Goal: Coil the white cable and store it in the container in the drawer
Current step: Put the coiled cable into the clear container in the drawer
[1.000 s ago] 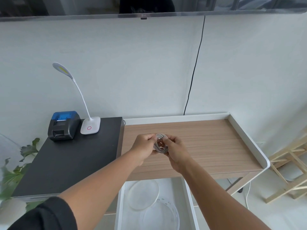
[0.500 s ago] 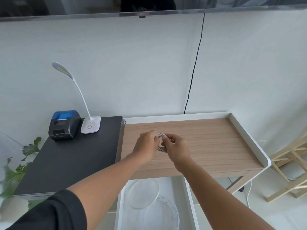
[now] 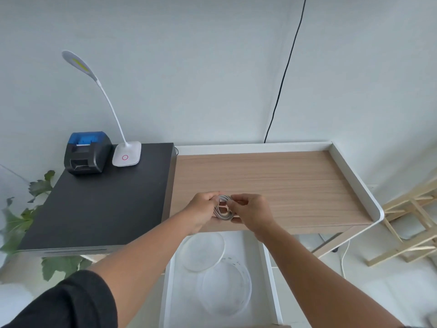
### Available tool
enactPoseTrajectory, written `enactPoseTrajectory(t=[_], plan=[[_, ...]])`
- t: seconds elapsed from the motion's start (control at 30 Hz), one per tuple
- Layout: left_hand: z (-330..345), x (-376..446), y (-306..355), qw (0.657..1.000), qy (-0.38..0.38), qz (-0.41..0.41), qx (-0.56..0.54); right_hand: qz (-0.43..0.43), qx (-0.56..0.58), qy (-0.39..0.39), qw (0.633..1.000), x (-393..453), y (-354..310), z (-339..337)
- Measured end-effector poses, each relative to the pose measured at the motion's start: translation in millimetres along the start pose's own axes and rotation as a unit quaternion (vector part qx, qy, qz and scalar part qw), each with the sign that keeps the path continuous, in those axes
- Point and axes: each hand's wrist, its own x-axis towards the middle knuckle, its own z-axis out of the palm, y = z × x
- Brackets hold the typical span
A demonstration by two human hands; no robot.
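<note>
Two bare hands meet above the near edge of a wooden tabletop [image 3: 272,185], both gripping a small coil of white cable [image 3: 222,207]. The left hand [image 3: 203,209] curls its fingers around the left side of the coil, and the right hand [image 3: 251,213] pinches the coil's right side between thumb and fingertips, so the looped cable sits between the two hands, held just above the wood. The loops lie bunched together in a rough ring; the cable's ends cannot be made out. The left arm wears a dark sleeve [image 3: 71,304] pushed up past the forearm, while the right forearm is bare. Directly below the hands, nearer the viewer, a white drawer [image 3: 166,292] stands pulled open. Inside it lies a round clear lid [image 3: 203,250] toward the far left, and just beside it, nearer and to the right, a round clear container [image 3: 225,290] sits open. The tabletop has a raised white rim [image 3: 354,181] along its far and right edges. To the left, touching it, is a black surface [image 3: 99,204] carrying a black and blue printer [image 3: 86,152] and, just beside that, a white desk lamp [image 3: 126,156] with a thin bent neck. Green leaves [image 3: 21,218] show at the far left edge. A black cord [image 3: 285,72] runs down the pale wall behind the tabletop, and a light wooden frame [image 3: 409,223] stands on the floor at the right.
</note>
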Motion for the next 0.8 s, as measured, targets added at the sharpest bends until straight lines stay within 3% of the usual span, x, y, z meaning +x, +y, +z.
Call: enactPoseTrajectory(t=[0.13, 0.43, 0.8], plan=[[-3.4, -3.7, -46.0, 0.998, -0.019, -0.060, 0.023, 0.053, -0.028, -0.038, 0.997, -9.2, 42.6, -4.2], [26.7, -11.4, -168.4, 0.980, 0.052, -0.187, -0.034, 0.152, -0.160, -0.059, 0.973, -28.4, 148.9, 10.7], [46.2, -1.0, -240.6, 0.956, 0.159, -0.244, 0.029, 0.200, -0.218, -0.059, 0.953, -19.7, 222.7, 38.4]])
